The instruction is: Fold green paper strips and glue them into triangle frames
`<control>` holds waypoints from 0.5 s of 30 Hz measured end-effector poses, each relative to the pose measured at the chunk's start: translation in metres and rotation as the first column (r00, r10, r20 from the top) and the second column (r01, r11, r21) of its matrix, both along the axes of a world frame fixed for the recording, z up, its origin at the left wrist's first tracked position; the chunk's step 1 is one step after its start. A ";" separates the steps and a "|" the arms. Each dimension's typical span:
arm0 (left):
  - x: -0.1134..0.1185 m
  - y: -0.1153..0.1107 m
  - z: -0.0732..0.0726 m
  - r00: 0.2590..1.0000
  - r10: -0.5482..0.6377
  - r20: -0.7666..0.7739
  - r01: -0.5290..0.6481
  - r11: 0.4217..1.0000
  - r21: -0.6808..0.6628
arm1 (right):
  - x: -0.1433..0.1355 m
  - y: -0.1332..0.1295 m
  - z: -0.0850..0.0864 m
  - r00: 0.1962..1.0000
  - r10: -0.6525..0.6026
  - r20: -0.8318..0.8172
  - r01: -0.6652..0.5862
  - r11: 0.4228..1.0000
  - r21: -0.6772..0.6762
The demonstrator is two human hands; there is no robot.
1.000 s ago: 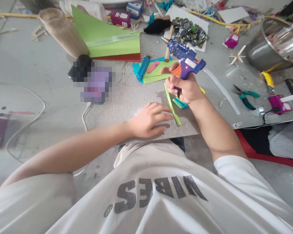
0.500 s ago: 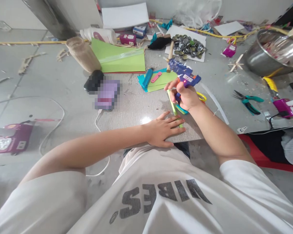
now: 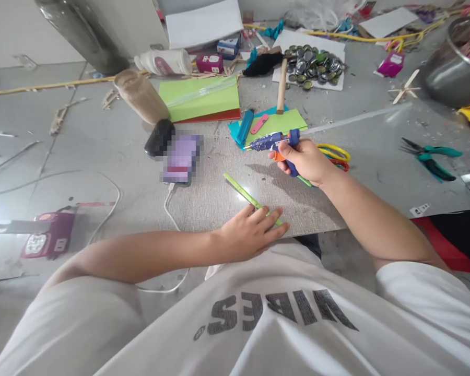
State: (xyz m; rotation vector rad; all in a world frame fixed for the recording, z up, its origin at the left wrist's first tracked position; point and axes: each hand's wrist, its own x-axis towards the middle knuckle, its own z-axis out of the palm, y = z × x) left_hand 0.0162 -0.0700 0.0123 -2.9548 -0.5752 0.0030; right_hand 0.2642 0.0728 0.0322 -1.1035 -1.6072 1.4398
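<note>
My right hand [image 3: 306, 161] is wrapped round the handle of a blue hot glue gun [image 3: 272, 140], its nozzle pointing left above the table. A long clear glue stick [image 3: 352, 119] trails out of the gun's back end. My left hand [image 3: 254, 230] lies with fingers spread near the table's front edge, pressing on the near end of a narrow green paper strip [image 3: 241, 189]. The strip slants away to the upper left, apart from the nozzle. Yellow-handled scissors [image 3: 335, 152] lie partly hidden behind my right hand.
Behind the gun are green paper [image 3: 288, 122], a blue cutter [image 3: 245, 128] and a wooden stick [image 3: 282, 86]. A phone [image 3: 182, 156] on a cable lies left. Pliers [image 3: 431, 156] and a metal bowl [image 3: 454, 68] are right; bottle caps [image 3: 313, 65] sit at the back.
The glue gun has tipped from pointing up and away to level, nozzle left. The green strip has swung round to slant leftward under my left hand. The view has shifted a little.
</note>
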 end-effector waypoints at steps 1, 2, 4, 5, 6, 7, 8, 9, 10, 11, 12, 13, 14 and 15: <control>-0.001 0.000 -0.001 1.000 -0.001 0.013 0.001 1.000 0.004 | -0.001 -0.001 0.002 1.000 0.006 -0.016 -0.007 0.999 -0.042; -0.002 0.000 -0.003 1.000 -0.004 0.026 0.004 1.000 0.009 | -0.002 -0.002 0.003 1.000 0.003 -0.030 -0.005 0.997 -0.077; -0.002 0.000 -0.005 0.999 -0.012 0.045 0.011 1.000 0.024 | -0.006 -0.004 0.004 0.999 -0.020 -0.041 0.016 0.993 -0.115; -0.002 0.000 -0.006 0.999 -0.015 0.051 0.014 0.999 0.029 | -0.008 -0.005 0.003 0.999 -0.033 -0.039 0.028 0.993 -0.119; -0.001 -0.001 -0.007 0.998 -0.014 0.056 0.013 0.999 0.031 | -0.011 -0.006 0.002 0.998 -0.046 -0.034 0.041 0.993 -0.114; -0.001 -0.001 -0.007 0.998 -0.012 0.058 0.010 1.000 0.028 | -0.013 -0.007 0.000 0.998 -0.056 -0.028 0.053 0.993 -0.102; 0.000 -0.001 -0.008 0.998 -0.009 0.058 0.008 1.000 0.019 | -0.015 -0.008 -0.003 0.998 -0.065 -0.022 0.063 0.994 -0.085; 0.000 -0.002 -0.008 0.998 -0.005 0.057 0.005 1.000 0.009 | -0.017 -0.009 -0.005 0.997 -0.076 -0.018 0.075 0.995 -0.063; 0.000 -0.002 -0.008 0.998 -0.001 0.057 0.001 1.000 0.000 | -0.019 -0.010 -0.008 0.996 -0.093 -0.014 0.093 0.995 -0.039; 0.001 -0.003 -0.008 0.998 0.004 0.060 -0.003 1.000 -0.006 | -0.021 -0.011 -0.010 0.993 -0.116 -0.008 0.116 0.993 -0.014; 0.001 -0.003 -0.008 0.998 0.008 0.064 -0.008 1.000 -0.011 | -0.023 -0.012 -0.012 0.990 -0.139 -0.001 0.140 0.990 0.008; 0.001 -0.003 -0.008 0.997 0.014 0.070 -0.012 1.000 -0.016 | -0.024 -0.013 -0.013 0.987 -0.163 0.006 0.163 0.986 0.027; 0.002 -0.003 -0.008 0.997 0.019 0.078 -0.017 1.000 -0.020 | -0.026 -0.014 -0.014 0.983 -0.184 0.012 0.184 0.982 0.044; 0.002 -0.003 -0.008 0.996 0.023 0.086 -0.021 0.999 -0.025 | -0.027 -0.015 -0.015 0.980 -0.201 0.010 0.200 0.978 0.062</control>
